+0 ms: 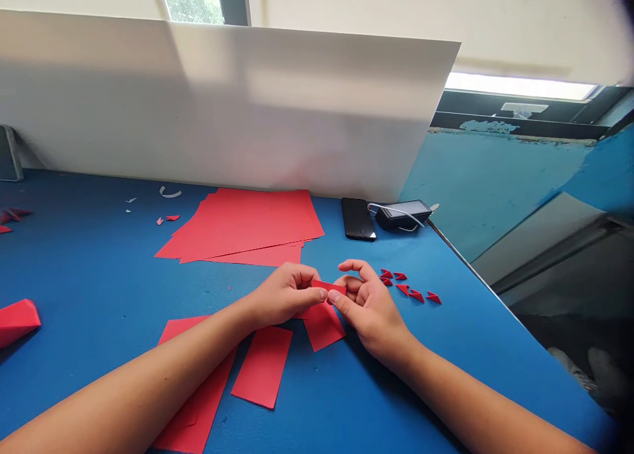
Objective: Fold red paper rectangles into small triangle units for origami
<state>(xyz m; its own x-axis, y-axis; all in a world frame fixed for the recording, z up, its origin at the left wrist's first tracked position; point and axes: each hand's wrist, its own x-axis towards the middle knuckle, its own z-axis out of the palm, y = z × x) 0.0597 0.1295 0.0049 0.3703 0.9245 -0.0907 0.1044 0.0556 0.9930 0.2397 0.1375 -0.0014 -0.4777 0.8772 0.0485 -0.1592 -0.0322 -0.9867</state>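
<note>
Between my two hands is a small folded piece of red paper [329, 286], pinched by thumbs and fingers. My left hand [291, 293] grips its left end, and my right hand [364, 302] holds the right end. Under and just below the hands lies a red paper piece [324, 328]. A red rectangle [262, 367] rests nearer the front, and a larger red sheet [211, 401] is partly hidden beneath my left forearm. Several small folded red triangles [417, 296] lie right of my right hand.
A stack of red sheets [247, 223] lies at the back, left of a black phone [358, 219] and a dark device with a white cable [403, 214]. A red folded object [18, 323] sits far left. The blue table's edge [475, 273] runs along the right.
</note>
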